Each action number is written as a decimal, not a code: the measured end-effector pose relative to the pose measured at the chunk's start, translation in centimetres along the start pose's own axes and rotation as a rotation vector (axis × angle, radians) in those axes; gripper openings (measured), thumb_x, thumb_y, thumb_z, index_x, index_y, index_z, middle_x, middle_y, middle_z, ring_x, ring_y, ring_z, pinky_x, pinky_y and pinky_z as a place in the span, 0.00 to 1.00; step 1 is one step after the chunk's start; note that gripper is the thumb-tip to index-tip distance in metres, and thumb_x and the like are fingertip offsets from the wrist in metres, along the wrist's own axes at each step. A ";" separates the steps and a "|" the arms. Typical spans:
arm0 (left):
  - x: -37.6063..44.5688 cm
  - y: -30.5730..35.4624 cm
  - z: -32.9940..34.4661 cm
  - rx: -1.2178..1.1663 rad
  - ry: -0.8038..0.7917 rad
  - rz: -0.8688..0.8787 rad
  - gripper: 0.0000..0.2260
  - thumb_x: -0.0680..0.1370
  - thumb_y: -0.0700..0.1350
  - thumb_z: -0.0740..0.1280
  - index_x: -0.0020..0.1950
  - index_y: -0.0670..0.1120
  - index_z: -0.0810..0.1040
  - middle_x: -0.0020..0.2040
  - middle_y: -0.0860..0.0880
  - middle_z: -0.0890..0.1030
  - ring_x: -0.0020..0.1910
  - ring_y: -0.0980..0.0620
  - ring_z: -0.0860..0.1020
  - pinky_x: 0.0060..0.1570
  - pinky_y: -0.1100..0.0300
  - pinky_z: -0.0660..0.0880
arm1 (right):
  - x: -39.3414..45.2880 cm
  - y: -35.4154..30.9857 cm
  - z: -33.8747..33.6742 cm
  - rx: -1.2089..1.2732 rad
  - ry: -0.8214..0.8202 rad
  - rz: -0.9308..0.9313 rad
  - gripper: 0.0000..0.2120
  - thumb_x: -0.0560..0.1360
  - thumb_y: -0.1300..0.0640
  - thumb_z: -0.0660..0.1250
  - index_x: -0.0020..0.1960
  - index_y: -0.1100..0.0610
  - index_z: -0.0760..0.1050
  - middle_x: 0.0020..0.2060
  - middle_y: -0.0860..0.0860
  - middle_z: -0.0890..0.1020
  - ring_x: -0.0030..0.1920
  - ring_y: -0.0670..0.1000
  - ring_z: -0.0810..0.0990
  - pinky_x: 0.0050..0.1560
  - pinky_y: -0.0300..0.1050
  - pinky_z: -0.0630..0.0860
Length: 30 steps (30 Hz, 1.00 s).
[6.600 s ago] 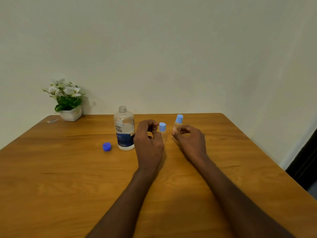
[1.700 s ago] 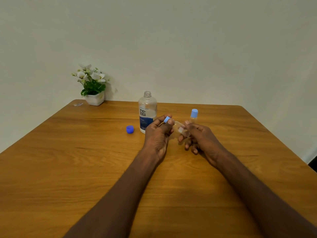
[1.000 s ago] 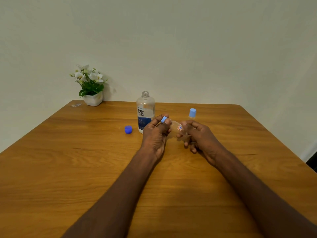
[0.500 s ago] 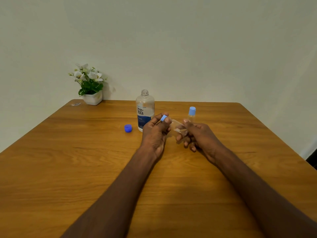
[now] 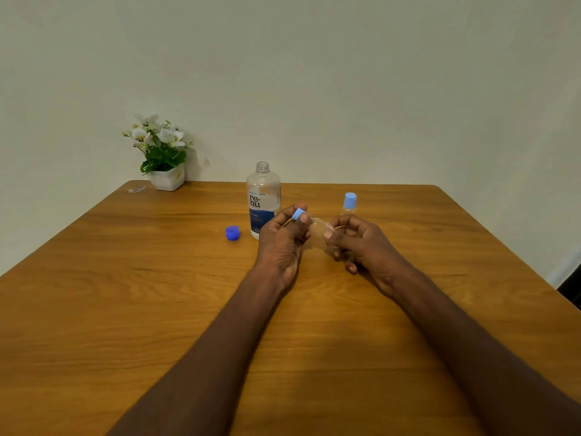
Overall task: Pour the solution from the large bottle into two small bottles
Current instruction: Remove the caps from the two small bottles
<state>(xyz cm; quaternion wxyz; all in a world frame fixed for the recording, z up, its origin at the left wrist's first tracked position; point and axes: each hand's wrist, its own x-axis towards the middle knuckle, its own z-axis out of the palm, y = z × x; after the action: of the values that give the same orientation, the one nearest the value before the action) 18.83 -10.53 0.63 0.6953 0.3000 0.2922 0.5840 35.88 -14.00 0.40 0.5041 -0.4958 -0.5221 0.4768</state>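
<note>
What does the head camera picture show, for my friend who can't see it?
Two hands hold a small clear bottle sideways over a wooden table: the left hand pinches its light blue cap, the right hand grips its body. Behind stand an open large bottle, its blue cap, another capped small bottle and a flower pot.

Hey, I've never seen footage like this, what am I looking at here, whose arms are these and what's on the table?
There is no machine here: a camera worn on a person's head looks forward and down, so the arms are the wearer's own. The left hand pinches the light blue cap of a small clear plastic bottle, held tilted sideways, while the right hand grips its body. On the wooden table stand a large clear bottle with a blue label, uncapped, its dark blue cap lying beside it, a second small bottle with a light blue cap, and a white pot of white flowers.
</note>
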 end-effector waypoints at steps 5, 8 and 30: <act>0.0 0.0 0.0 0.002 -0.004 -0.004 0.14 0.78 0.34 0.71 0.62 0.41 0.81 0.49 0.46 0.84 0.46 0.53 0.81 0.42 0.61 0.79 | 0.0 -0.3 0.1 -0.021 -0.018 0.010 0.15 0.81 0.46 0.70 0.63 0.53 0.80 0.47 0.55 0.88 0.35 0.47 0.79 0.25 0.38 0.70; 0.0 0.0 0.0 0.018 -0.003 -0.008 0.14 0.77 0.35 0.72 0.63 0.41 0.81 0.51 0.45 0.84 0.48 0.52 0.80 0.43 0.61 0.79 | 0.0 -0.2 0.1 -0.037 -0.018 -0.006 0.14 0.81 0.47 0.70 0.60 0.55 0.82 0.45 0.56 0.88 0.35 0.47 0.78 0.26 0.38 0.70; -3.8 2.8 -1.7 0.634 0.183 0.518 0.09 0.79 0.43 0.74 0.58 0.46 0.83 0.51 0.48 0.85 0.51 0.49 0.83 0.51 0.54 0.82 | -1.1 0.6 2.5 -0.391 0.026 -0.325 0.18 0.76 0.57 0.76 0.62 0.42 0.79 0.56 0.39 0.83 0.54 0.38 0.82 0.44 0.32 0.80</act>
<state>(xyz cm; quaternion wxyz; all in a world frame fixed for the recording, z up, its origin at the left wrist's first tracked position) 15.23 -13.77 1.84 0.3697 0.5095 0.4331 0.6451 33.44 -15.07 -0.34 0.4755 -0.4993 -0.6708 0.2732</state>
